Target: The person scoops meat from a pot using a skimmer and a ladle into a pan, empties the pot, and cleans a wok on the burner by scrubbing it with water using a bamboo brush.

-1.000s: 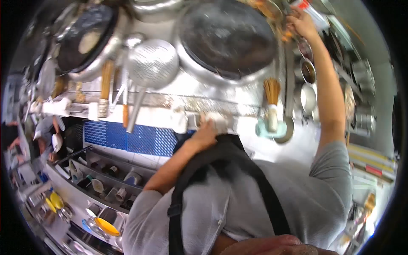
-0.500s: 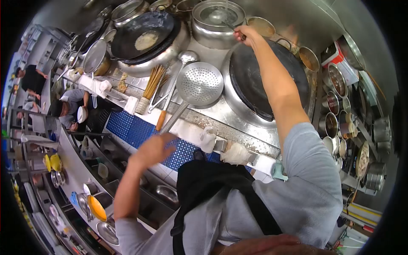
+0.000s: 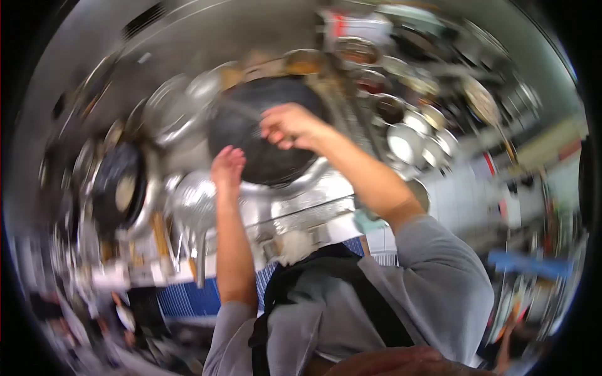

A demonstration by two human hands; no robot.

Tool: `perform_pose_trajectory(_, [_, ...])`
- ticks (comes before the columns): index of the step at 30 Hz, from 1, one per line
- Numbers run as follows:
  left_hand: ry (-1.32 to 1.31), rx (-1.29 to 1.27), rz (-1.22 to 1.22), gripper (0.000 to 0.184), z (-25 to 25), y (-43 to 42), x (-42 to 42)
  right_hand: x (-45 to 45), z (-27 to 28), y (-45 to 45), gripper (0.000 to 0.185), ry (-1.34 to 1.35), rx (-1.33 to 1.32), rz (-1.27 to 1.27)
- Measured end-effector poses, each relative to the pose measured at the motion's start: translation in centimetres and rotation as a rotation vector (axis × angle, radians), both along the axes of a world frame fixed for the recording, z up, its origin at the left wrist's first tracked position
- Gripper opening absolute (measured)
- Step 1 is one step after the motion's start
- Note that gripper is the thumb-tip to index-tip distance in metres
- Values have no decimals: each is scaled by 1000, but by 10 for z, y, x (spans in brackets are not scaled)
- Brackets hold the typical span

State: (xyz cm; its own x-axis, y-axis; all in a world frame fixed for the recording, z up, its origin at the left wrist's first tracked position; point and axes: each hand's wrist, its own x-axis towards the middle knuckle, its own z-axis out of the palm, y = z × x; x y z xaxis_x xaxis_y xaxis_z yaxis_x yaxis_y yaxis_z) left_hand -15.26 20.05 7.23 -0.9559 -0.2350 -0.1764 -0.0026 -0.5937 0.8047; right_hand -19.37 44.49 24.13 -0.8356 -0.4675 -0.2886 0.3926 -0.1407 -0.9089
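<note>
Motion blurs the view. My right hand (image 3: 287, 126) is closed round the handle of a ladle (image 3: 248, 111), above the large black wok (image 3: 276, 164). The ladle's bowl end reaches left toward the shiny metal pot (image 3: 168, 109) and is smeared. My left hand (image 3: 227, 168) is at the wok's left edge, fingers raised and slightly apart, with nothing visible in it. Just left of and below that hand lies a perforated strainer (image 3: 195, 199) with its handle toward me. A white cloth (image 3: 295, 246) lies on the stove's front edge.
A second black wok (image 3: 119, 185) with something pale in it stands at the left, near bamboo brushes (image 3: 162, 241). Several sauce and seasoning bowls (image 3: 390, 108) stand at the right. A teal item (image 3: 370, 220) is at the front edge. Blurred people are low at the left.
The view has swung toward the right-hand bowls. My left hand has risen from the front to the wok's edge. My right hand, with the ladle, has come back from the pot to over the wok.
</note>
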Motion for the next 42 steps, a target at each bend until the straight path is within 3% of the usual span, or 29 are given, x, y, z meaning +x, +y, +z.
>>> perform_pose_trajectory(2, [-218,178,66,35,-41,0,-78,23,-7,39,24,23,36,29])
perform_pose_trajectory(4, [-435,418,211,35,-85,-7,-150,50,-12,72,26,167,162,73])
perform_pose_trajectory(6, [-476,201,101,36,-112,3,-190,65,-32,103,34,404,227,102])
perform_pose_trajectory(7, [-482,246,92,34,-122,8,-203,87,-9,122,45,478,366,55])
perform_pose_trajectory(8, [-485,291,86,33,-128,13,-216,89,-34,137,55,735,511,-42])
perform_pose_trajectory(9, [-492,333,83,31,-131,20,-222,101,-32,152,57,712,546,-110])
perform_pose_trajectory(12, [-361,124,-26,27,-108,42,-203,125,-53,199,67,669,702,-182])
perform_pose_trajectory(14, [-305,-118,-76,25,-64,54,-160,139,-109,227,72,817,739,-371])
perform_pose_trajectory(15, [-273,-235,-101,24,-43,61,-136,153,-111,240,73,729,814,-369])
perform_pose_trajectory(18, [24,-850,-198,12,-16,62,-62,186,-148,278,74,581,955,-383])
perform_pose_trajectory(21, [246,-1444,-183,27,-10,75,18,205,-186,296,72,413,1001,-396])
perform_pose_trajectory(22, [166,-1510,-277,33,-4,85,41,207,-203,302,71,436,1016,-414])
perform_pose_trajectory(25, [270,-1736,-280,39,10,109,71,214,-230,308,67,417,1068,-418])
perform_pose_trajectory(28, [249,-1804,-319,42,13,126,67,216,-232,295,65,549,1443,-462])
perform_pose_trajectory(29, [228,-1803,-353,43,4,130,63,216,-199,274,69,491,1452,-449])
perform_pose_trajectory(30, [197,-1803,-386,43,-2,131,65,217,-200,263,78,482,1445,-368])
perform_pose_trajectory(32, [170,-1860,-378,44,-1,136,63,225,-212,236,78,407,1476,-126])
perform_pose_trajectory(35, [142,-1872,-316,45,3,131,76,219,-233,228,77,248,1306,-131])
perform_pose_trajectory(38, [232,-1799,-270,45,-6,120,75,225,-170,212,74,-9,456,-421])
perform_pose_trajectory(39, [235,-1788,-284,44,-10,119,69,229,-154,196,73,276,478,-567])
perform_pose_trajectory(42, [176,-1731,-358,44,-22,119,63,173,-132,174,62,843,646,-621])
